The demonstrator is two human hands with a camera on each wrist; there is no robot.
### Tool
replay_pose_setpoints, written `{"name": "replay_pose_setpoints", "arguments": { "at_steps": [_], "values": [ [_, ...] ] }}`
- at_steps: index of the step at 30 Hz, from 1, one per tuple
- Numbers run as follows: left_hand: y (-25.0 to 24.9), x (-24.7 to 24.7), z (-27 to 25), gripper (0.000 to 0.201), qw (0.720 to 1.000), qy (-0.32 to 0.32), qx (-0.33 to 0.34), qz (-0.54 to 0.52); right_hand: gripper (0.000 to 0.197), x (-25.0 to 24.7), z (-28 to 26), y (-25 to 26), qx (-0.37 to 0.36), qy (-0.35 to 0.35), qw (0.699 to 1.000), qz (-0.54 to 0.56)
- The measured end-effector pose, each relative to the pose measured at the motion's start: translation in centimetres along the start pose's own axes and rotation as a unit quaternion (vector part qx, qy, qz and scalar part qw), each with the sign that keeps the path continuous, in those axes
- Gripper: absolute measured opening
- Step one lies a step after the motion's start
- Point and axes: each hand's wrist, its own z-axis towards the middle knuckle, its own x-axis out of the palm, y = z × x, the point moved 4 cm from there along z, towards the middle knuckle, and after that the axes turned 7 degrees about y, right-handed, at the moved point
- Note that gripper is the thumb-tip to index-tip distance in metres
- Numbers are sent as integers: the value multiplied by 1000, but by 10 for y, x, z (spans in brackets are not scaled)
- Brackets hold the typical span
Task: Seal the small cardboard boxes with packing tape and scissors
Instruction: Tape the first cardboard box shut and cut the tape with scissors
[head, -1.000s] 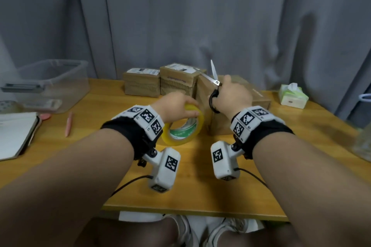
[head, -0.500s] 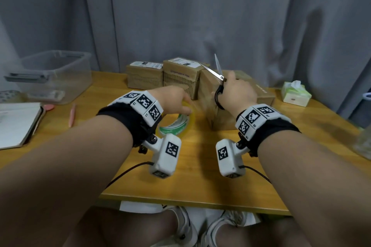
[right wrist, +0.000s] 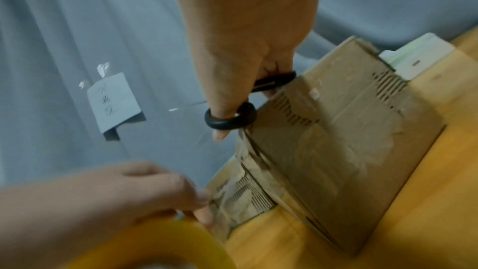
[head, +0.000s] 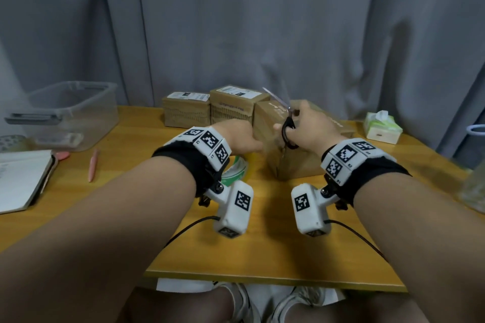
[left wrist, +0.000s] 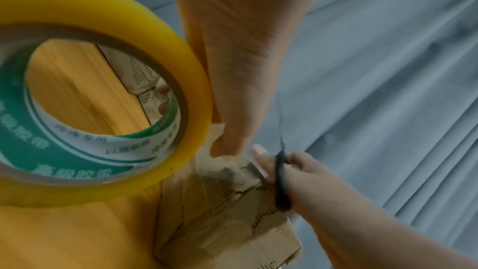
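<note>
Right hand [head: 305, 130] has fingers curled through the black loops of the scissors [head: 288, 128], blades pointing up and away, blurred in the head view. It sits on the top near edge of the closest box [head: 296, 162], which stands on the wooden surface [head: 262, 252] near its middle. In the right wrist view the thumb goes through one loop, other fingers through the second, and the box shows torn, peeled cardboard on its face.

Left hand [head: 240, 139] is at the left side of the same box, fingertips touching its upper corner. The yellow tape roll [left wrist: 108, 97], green and white printed core, is right under the left wrist, just beside the box; cannot tell if the fingers actually grip it or how they are curled.

Two more small boxes [head: 212, 110] with white labels stand in a row behind, against the grey curtain [head: 262, 21]. Clear plastic tub [head: 73, 113], notebook [head: 23, 178] and pink pen [head: 93, 165] on the left; tissue pack [head: 381, 127] on the right.
</note>
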Motion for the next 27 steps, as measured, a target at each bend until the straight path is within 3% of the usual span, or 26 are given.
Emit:
{"name": "replay_pose_setpoints", "arguments": {
  "at_steps": [4,6,8,10,13,18,27],
  "values": [
    [-3,-3,6,36,999,-20,-24,15,40,-24,-19,-8,-38,14,977,209],
    [-3,-4,8,35,999,-14,-34,-1,40,-28,-35,-8,-45,111,964,239],
    [-3,-5,9,33,999,-9,-47,-21,53,-26,-52,-13,-13,246,950,194],
    [-4,-5,10,32,998,-6,-64,-27,70,-18,-67,-22,41,364,916,161],
    [-6,-4,11,32,997,1,-79,-14,81,-1,-81,-31,83,444,883,131],
    [-3,-5,16,32,996,6,-83,-20,82,23,-79,-23,91,424,889,143],
    [7,-2,18,31,995,7,-51,-90,75,47,-56,-7,99,310,926,189]
  ]
}}
